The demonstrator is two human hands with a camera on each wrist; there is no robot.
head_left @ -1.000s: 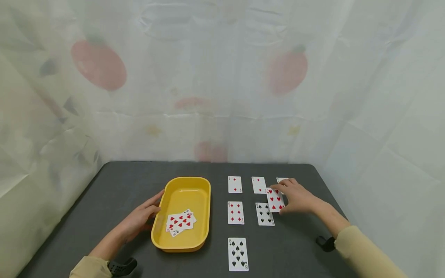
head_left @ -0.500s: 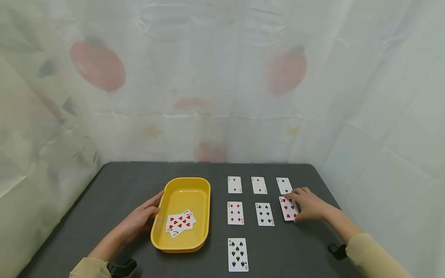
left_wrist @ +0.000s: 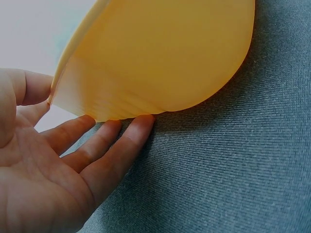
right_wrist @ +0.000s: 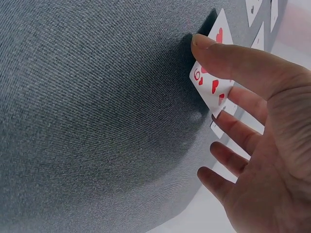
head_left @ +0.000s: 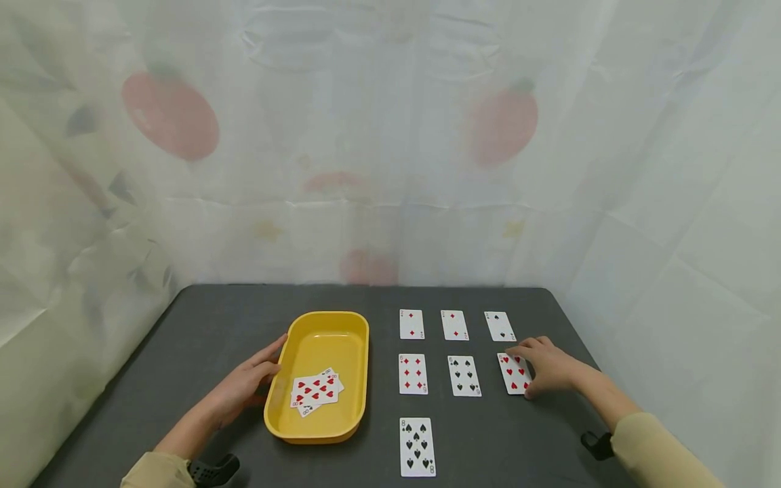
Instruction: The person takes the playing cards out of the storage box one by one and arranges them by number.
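Note:
My right hand (head_left: pixel 545 369) pinches the right edge of a six of hearts card (head_left: pixel 514 373) lying in the middle row's right place on the dark table (head_left: pixel 207 325). In the right wrist view the thumb of my right hand (right_wrist: pixel 262 121) lies on top of the six of hearts (right_wrist: pixel 212 77), with the index finger under it. My left hand (head_left: pixel 251 377) rests with straight fingers against the left wall of a yellow tray (head_left: pixel 317 434). The left wrist view shows the left hand's fingertips (left_wrist: pixel 138 127) touching the yellow tray (left_wrist: pixel 160 53) at its base.
Red cards (head_left: pixel 316 391) lie in the tray. On the table lie three cards in the far row (head_left: pixel 454 325), a red one (head_left: pixel 413 373) and a black one (head_left: pixel 464 375) in the middle row, and an eight of spades (head_left: pixel 417 446) nearest me. A curtain (head_left: pixel 390 149) hangs behind.
My right hand has carried the six of hearts to the right and toward me, down onto the table beside the black card. The left hand has stayed at the tray.

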